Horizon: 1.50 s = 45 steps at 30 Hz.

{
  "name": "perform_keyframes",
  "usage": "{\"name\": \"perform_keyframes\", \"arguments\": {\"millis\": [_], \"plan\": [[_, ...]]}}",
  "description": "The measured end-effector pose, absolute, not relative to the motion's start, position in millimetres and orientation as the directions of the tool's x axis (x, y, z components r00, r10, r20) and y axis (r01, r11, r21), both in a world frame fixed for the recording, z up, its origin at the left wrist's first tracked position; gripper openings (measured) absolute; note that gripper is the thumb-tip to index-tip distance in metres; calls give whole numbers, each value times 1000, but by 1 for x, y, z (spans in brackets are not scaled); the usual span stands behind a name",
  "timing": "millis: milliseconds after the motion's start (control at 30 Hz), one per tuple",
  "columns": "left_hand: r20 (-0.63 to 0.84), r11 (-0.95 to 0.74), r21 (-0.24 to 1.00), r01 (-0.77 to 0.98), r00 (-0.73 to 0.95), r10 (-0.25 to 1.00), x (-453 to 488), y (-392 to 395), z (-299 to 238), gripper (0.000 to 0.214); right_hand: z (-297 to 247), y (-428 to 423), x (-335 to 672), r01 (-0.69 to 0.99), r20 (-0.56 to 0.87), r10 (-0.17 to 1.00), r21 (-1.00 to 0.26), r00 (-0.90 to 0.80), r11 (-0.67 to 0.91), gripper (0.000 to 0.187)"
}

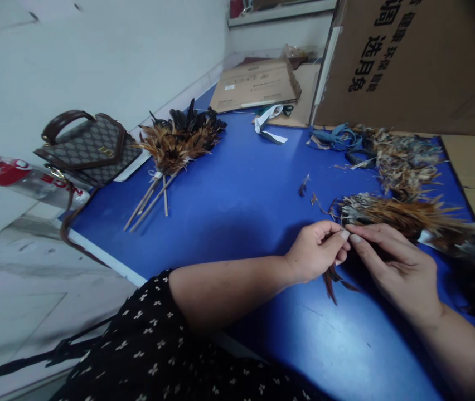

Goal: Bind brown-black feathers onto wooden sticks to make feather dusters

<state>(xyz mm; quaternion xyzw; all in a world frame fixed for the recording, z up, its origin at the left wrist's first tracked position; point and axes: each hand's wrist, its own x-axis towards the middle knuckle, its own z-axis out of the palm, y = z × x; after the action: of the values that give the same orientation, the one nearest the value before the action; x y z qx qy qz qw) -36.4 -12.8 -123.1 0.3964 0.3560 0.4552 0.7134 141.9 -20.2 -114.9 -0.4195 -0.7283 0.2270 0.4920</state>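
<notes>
My left hand [315, 253] is closed in a pinch, with a few dark brown feathers [331, 284] hanging down below its fingers. Right against it, the thumb and fingertips of my right hand [405, 270] press together at the same spot. Whatever sits between the right fingertips is too small to make out. Just beyond both hands lies a strip of brown and white feathers [388, 209]. A few loose bits of feather [303, 185] rest on the blue table [241, 189] beyond my left hand.
At the left stand feather bunches on sticks [174, 147], a patterned handbag [91, 147] and a plastic bottle [28, 178]. Flat cardboard [256, 83], a white ribbon [268, 122] and dark scissors [287, 109] lie at the back. More feathers [408, 161] and a tall carton [408, 67] are at right.
</notes>
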Motion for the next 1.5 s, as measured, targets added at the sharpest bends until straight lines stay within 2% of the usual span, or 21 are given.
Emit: {"name": "perform_keyframes", "arguments": {"millis": [167, 267, 467, 633, 800, 900, 1067, 1200, 1300, 1400, 1433, 1500], "plan": [[-155, 284, 885, -368, 342, 927, -37, -13, -121, 45, -115, -22, 142, 410, 523, 840, -742, -141, 531, 35], [-169, 310, 875, -371, 366, 915, -37, -13, -118, 51, -116, -22, 144, 414, 468, 876, -779, -114, 470, 32], [-161, 367, 832, -415, 454, 877, -38, -12, -123, 54, -120, -15, 156, 276, 277, 955, -914, -107, 296, 21], [-171, 408, 830, -380, 524, 835, -41, -11, -128, 52, -124, -11, 162, 210, 223, 972, -949, -80, 235, 24], [-191, 421, 807, -415, 490, 850, -40, -10, -126, 55, -121, -18, 152, 308, 313, 949, -899, -48, 312, 19], [-198, 421, 775, -472, 452, 870, -38, -7, -127, 52, -116, -23, 143, 343, 397, 917, -858, -26, 382, 28], [-207, 416, 770, -483, 427, 880, -36, -5, -131, 48, -111, -24, 138, 391, 529, 837, -748, -137, 537, 31], [-203, 411, 763, -499, 419, 885, -36, -7, -126, 46, -112, -23, 140, 382, 564, 807, -716, -176, 584, 32], [-193, 352, 739, -574, 320, 927, -36, -7, -119, 44, -114, -21, 143, 484, 611, 788, -670, -71, 563, 30], [-195, 215, 738, -640, 102, 975, -37, -3, -112, 39, -117, -18, 147, 599, 631, 775, -635, 38, 488, 15], [-197, 173, 746, -643, 35, 980, -38, -1, -110, 37, -118, -17, 147, 622, 620, 784, -628, 37, 468, 10], [-198, 115, 774, -623, -65, 978, -40, 4, -108, 33, -121, -16, 147, 659, 599, 801, -595, -19, 461, 16]]}}
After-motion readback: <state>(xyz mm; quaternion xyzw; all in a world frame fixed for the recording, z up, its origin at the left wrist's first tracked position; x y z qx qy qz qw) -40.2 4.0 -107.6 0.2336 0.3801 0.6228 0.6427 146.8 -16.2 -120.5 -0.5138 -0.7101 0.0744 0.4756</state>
